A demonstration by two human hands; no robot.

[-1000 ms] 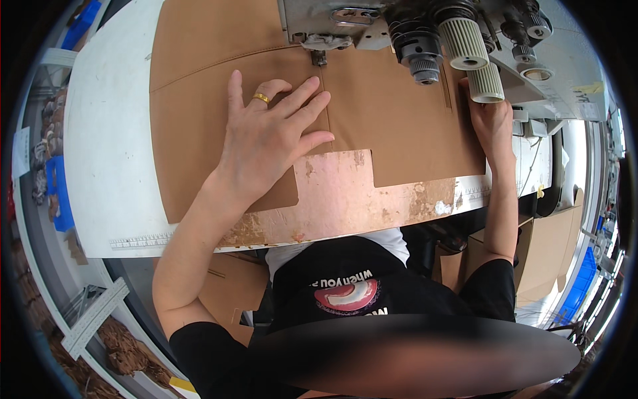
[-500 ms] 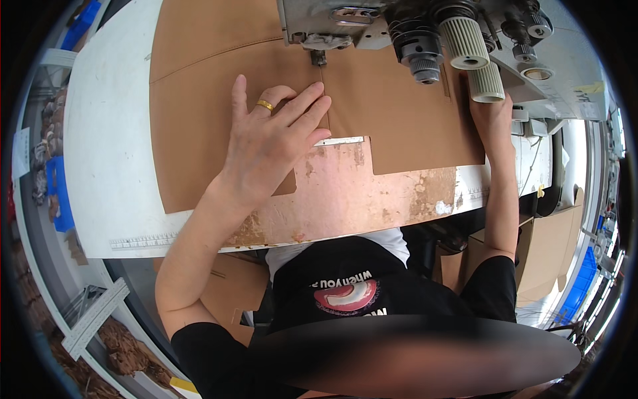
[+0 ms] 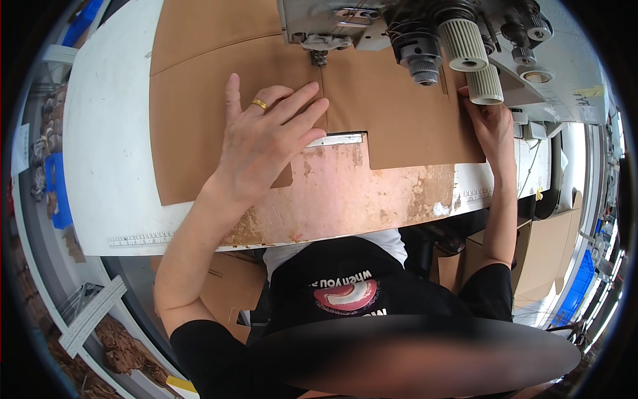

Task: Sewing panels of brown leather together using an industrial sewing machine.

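Observation:
A brown sheet panel [image 3: 412, 120], with stitched seams and a notch in its near edge, lies under the presser foot [image 3: 319, 57] of a sewing machine [image 3: 359, 23]. My left hand [image 3: 259, 146], a gold ring on it, rests open on the panel left of the vertical seam, fingers spread just short of the presser foot. My right hand [image 3: 492, 133] is at the panel's right edge beside the machine's ribbed cylinders [image 3: 485, 85], fingers curled on that edge and partly hidden behind the lower cylinder.
The white table [image 3: 106, 133] has printed rulers along its near edge and a worn pinkish patch [image 3: 372, 199]. Blue bins [image 3: 60, 189] and brown material stand on shelving at the left. An open cardboard box [image 3: 545, 246] and another blue bin [image 3: 575, 289] are at the right.
The panel has slid away from my body under the presser foot, uncovering more of the table below the notch. My hands have shifted slightly, and my right fingers now show more beside the cylinder.

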